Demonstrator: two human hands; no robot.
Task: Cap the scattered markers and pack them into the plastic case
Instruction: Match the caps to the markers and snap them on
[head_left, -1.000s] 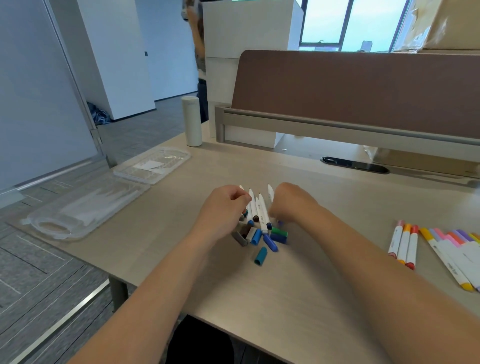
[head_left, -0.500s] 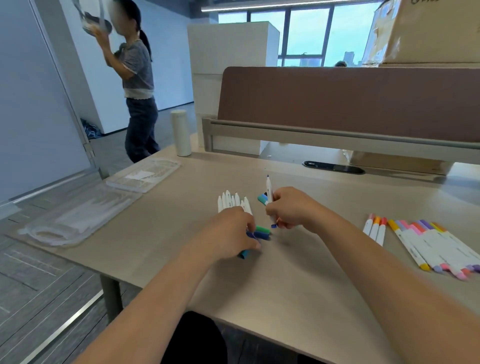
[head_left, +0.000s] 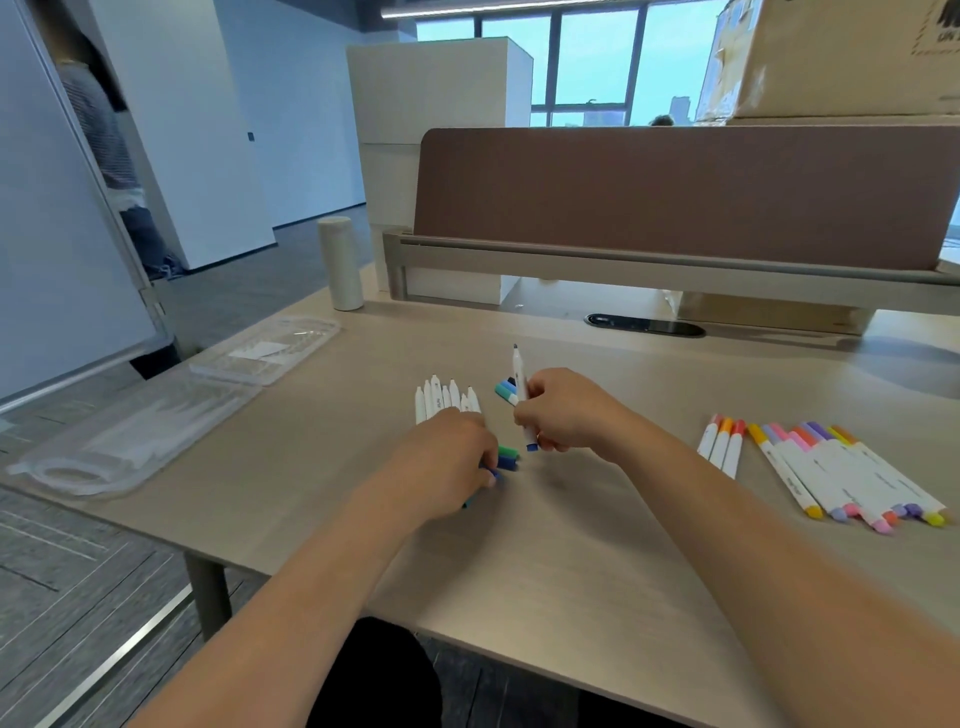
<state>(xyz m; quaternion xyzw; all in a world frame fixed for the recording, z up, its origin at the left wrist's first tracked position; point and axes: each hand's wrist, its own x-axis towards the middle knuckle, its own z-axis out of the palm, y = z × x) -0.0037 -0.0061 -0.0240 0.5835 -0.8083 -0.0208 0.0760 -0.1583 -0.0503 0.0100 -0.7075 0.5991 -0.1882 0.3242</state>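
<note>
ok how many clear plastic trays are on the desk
2. A larger tray with a handle cutout lies at the left edge of the desk; a smaller tray lies just beyond it, nearer the white bottle. None seems hidden.

A white bottle (head_left: 340, 262) stands at the far left of my desk (head_left: 571, 545). A brown divider (head_left: 675, 192) runs along the back, with a cardboard box (head_left: 831, 57) above it.

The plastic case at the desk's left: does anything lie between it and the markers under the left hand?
Nothing visible does. Only bare desk lies between those markers and the plastic case. The white bottle stands farther back, off that path. The right hand holds a blue marker.
</note>
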